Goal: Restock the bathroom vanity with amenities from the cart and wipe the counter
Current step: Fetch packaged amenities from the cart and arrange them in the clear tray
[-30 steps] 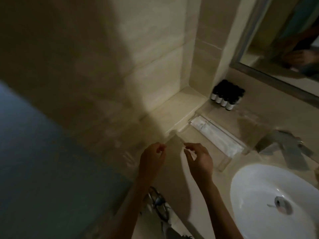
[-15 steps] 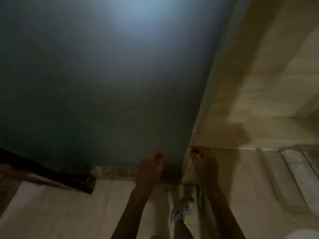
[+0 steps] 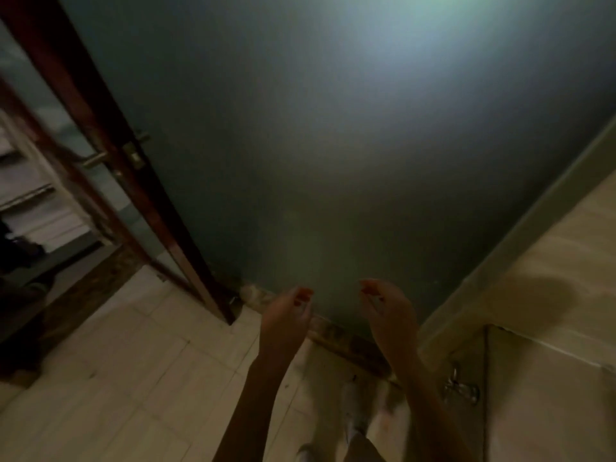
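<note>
Hands first: the left hand (image 3: 286,315) and the right hand (image 3: 390,311) are raised side by side and apart, palms turned toward each other, fingers loosely curled toward the thumbs, and nothing shows in either one. Behind them stands a broad grey-green frosted glass panel (image 3: 333,145), lit at its top. To the left, a dark red-brown wooden door frame (image 3: 100,121) carries a small metal lever handle (image 3: 95,159); the pale shelves past it are too blurred to make out. Underfoot lies a beige tiled floor (image 3: 116,378), with one grey shoe (image 3: 355,411) below the wrists. The beige stone vanity counter (image 3: 550,395) sits at the lower right, just beside the right forearm, with a metal valve (image 3: 461,390) on the panel beneath its edge.
</note>
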### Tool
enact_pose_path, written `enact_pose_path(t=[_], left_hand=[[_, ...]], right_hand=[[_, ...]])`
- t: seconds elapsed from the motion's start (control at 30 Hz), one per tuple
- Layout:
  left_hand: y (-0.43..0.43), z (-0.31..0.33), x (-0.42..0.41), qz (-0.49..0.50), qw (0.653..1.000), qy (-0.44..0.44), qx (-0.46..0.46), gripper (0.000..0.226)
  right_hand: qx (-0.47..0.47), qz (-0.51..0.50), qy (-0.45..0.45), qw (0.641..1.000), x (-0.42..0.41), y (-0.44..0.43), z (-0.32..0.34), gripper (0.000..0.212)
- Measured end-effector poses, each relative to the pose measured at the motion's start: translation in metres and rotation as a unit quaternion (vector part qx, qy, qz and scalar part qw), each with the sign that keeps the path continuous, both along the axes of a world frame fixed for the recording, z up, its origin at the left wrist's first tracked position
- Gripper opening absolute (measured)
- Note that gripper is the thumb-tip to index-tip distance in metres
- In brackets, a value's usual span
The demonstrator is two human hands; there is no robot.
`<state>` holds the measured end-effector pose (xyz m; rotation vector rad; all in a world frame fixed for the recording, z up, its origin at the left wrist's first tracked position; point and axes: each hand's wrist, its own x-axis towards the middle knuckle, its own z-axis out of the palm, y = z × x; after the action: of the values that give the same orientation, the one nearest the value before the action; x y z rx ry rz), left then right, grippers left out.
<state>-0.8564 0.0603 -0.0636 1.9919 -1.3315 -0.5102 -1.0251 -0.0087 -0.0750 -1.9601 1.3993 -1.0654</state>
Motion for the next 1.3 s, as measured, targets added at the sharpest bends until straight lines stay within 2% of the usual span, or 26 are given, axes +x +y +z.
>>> enact_pose_path(t=[0.23, 0.33, 0.4, 0.57, 0.77, 0.93, 1.3], left_hand=[[0.038, 0.02, 0.057, 0.127, 0.992, -0.026, 0.005, 0.017], [0.057, 0.035, 0.08, 0.195, 0.98, -0.041, 0.001, 0.018], [0.069, 0.044, 0.096, 0.242, 0.969, -0.054, 0.002, 0.02], [0.1, 0.065, 0.125, 0.353, 0.933, -0.071, -0.002, 0.024], [0.129, 0.081, 0.136, 0.447, 0.89, -0.092, -0.002, 0.027], [0.138, 0.084, 0.14, 0.468, 0.879, -0.094, -0.003, 0.028], [0.16, 0.086, 0.167, 0.443, 0.891, -0.105, -0.01, 0.029]], right_hand=[[-0.003, 0.156, 0.004, 0.988, 0.08, -0.007, 0.019, 0.016], [0.034, 0.233, -0.007, 0.972, 0.123, -0.008, 0.026, 0.02], [0.06, 0.28, -0.005, 0.958, 0.153, -0.007, 0.033, 0.02], [0.012, 0.398, -0.034, 0.917, 0.215, 0.001, 0.051, 0.017], [0.005, 0.481, -0.02, 0.876, 0.257, 0.022, 0.066, 0.014], [-0.001, 0.519, -0.018, 0.855, 0.271, 0.034, 0.076, 0.016], [-0.004, 0.508, -0.02, 0.861, 0.296, 0.063, 0.076, 0.016]])
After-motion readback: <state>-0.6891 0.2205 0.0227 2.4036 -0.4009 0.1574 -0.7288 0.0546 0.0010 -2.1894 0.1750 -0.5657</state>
